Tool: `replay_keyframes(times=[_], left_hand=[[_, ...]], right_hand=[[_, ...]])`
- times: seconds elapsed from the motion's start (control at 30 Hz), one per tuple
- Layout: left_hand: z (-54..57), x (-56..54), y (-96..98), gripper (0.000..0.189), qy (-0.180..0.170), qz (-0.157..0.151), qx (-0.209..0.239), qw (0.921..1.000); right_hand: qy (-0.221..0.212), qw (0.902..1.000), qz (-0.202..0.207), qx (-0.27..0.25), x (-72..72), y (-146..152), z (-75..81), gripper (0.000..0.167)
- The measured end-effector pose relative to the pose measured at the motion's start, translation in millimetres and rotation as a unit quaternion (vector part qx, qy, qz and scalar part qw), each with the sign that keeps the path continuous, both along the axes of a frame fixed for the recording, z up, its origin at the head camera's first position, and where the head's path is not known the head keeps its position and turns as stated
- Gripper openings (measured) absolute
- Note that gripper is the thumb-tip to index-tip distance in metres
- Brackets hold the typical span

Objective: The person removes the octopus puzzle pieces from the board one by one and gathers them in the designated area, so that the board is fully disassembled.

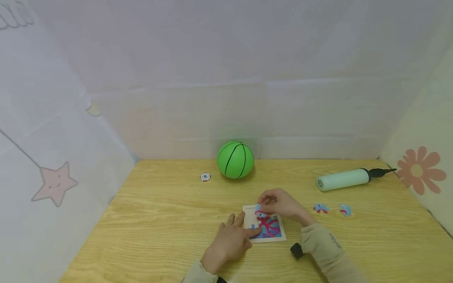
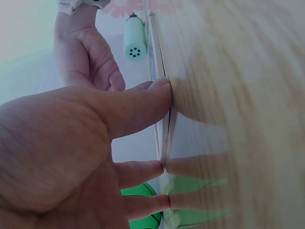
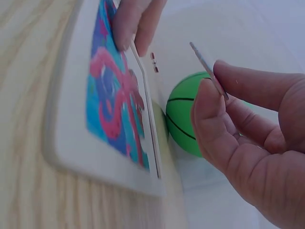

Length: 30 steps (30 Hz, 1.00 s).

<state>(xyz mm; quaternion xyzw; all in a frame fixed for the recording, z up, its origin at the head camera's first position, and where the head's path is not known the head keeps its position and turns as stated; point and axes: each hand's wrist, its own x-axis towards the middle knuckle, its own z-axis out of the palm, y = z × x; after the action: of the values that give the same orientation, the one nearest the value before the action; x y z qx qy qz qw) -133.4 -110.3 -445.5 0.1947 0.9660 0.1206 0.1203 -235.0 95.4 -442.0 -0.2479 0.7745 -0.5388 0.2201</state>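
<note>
One puzzle piece (image 1: pixel 258 211) is pinched between the thumb and fingers of a person's right grip (image 1: pixel 281 203), poised over a shallow puzzle tray (image 1: pixel 270 240) on a wooden bench (image 1: pixel 159 220). From the head camera, piece and tray overlap; the right wrist view catches the piece edge-on, in the air and apart from the tray. The left grip (image 1: pixel 231 237), released and with fingers extended, lies at the tray's left side, one finger reaching over the pink-and-blue picture. The left wrist view adds the thumb against the tray's edge, while the pinched piece is hidden there. Two loose pieces (image 1: pixel 321 208), lying on the bench to the right, appear in the head view alone. A green ball (image 1: pixel 235 160) with black lines, visible from all three cameras, sits behind the tray near a round chip (image 1: pixel 205 177). A pale green pump (image 1: pixel 343 180) lies at far right, seen also from the left wrist.
</note>
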Motion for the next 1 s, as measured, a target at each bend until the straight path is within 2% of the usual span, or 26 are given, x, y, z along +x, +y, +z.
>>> replay_keyframes(times=[0.47, 0.73, 1.0], left_hand=[[2.3, 1.3, 0.5, 0.045, 0.003, 0.006, 0.012, 0.9999], [1.4, 0.7, -0.9, 0.045, 0.009, 0.003, 0.016, 0.9998], [1.1, 1.1, -1.0, 0.045, 0.013, 0.001, 0.016, 0.9998]], right_hand=[[0.009, 0.9994, -0.027, 0.019, 1.1, 60.7, 0.4, 0.022], [0.000, 0.9997, -0.007, 0.023, 7.3, 84.0, -1.2, 0.021], [0.028, 0.9979, 0.019, 0.056, 12.7, 95.7, -9.7, 0.015]])
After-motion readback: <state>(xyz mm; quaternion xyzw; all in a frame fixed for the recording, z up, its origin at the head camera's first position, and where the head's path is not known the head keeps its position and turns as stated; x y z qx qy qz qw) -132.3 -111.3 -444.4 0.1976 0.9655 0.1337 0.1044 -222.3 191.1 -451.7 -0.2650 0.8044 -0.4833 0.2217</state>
